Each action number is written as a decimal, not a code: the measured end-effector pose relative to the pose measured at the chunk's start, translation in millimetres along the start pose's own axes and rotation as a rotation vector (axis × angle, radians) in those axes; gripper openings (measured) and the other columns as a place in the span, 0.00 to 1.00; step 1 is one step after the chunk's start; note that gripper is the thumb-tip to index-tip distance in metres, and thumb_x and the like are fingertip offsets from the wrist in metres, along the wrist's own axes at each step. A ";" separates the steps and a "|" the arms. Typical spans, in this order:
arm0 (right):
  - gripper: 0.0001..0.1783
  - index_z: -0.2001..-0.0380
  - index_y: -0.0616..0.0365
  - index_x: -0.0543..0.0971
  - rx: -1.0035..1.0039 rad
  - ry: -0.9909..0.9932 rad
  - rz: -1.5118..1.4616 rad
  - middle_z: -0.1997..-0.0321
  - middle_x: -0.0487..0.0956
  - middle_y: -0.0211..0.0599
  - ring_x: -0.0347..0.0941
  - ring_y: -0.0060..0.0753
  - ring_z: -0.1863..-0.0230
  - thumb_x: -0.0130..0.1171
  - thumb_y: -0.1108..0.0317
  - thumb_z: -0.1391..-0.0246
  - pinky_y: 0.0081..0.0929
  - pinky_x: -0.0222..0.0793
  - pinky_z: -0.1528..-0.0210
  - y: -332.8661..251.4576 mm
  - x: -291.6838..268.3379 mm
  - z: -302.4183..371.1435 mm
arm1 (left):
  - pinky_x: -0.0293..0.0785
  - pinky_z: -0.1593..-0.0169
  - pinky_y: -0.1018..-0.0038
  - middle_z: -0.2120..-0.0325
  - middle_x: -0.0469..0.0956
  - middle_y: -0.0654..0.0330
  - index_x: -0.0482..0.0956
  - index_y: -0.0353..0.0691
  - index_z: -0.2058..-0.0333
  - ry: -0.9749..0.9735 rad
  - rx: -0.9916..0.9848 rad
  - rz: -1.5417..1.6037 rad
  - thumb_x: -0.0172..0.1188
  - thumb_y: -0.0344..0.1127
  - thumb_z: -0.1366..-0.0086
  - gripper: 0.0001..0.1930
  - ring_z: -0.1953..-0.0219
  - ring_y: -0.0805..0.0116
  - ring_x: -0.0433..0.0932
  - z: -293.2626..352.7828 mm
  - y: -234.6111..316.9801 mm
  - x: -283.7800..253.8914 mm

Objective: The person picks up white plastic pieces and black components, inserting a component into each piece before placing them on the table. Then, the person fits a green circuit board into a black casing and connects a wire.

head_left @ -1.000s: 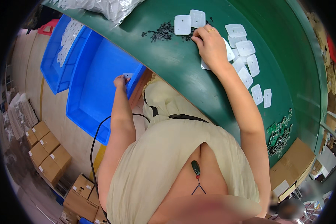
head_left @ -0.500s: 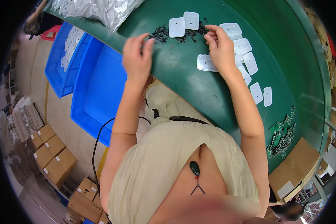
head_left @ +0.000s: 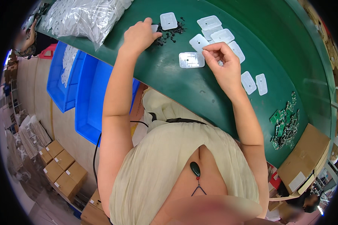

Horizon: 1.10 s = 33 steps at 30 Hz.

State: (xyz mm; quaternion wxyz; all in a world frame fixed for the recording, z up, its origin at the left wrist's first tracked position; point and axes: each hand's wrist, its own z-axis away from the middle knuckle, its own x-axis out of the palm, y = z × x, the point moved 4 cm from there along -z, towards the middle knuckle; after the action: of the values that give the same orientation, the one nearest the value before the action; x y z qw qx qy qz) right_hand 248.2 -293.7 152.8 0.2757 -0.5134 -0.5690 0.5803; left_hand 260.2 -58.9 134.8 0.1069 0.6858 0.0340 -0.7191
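At the far left of the green table (head_left: 169, 75), my left hand (head_left: 139, 35) closes around a small white plastic plate (head_left: 155, 28), thumb on one side and fingers on the other; most of that plate is hidden. Under and beside it lie small black parts (head_left: 172, 35), with another white plate (head_left: 169, 21) on top of them. My right hand (head_left: 226, 63) has thumb and index finger pinched together beside a white rectangular plate (head_left: 191, 60) with a small hole. What that pinch holds, if anything, cannot be made out. Several more plates (head_left: 222, 36) lie overlapping beyond the right hand.
A clear plastic bag (head_left: 90, 20) of white pieces sits at the table's far left. Blue bins (head_left: 88, 108) stand below the left edge. Two plates (head_left: 248, 82), green circuit boards (head_left: 285, 120) and a cardboard box (head_left: 304, 157) are at the right.
My left hand has moved up and away from me to the white plate on the black parts. My right hand has drawn back from the black parts toward the nearer plate. The view has shifted.
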 end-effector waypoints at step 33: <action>0.03 0.74 0.62 0.72 0.056 -0.099 -0.146 0.71 0.68 0.27 0.62 0.15 0.72 0.56 0.78 0.54 0.11 0.58 0.70 -18.3 10.6 29.8 | 0.69 0.80 0.81 0.72 0.67 0.59 0.71 0.33 0.67 0.057 0.197 1.412 0.51 0.23 0.42 0.04 0.80 0.75 0.73 120.5 84.5 -10.2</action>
State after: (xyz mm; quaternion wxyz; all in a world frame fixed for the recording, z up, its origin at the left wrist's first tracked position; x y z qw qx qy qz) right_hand 212.9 -291.7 161.9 0.3031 -0.4331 -0.6014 0.5990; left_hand 159.6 -163.7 160.1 0.4839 0.5691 -0.4805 -0.4594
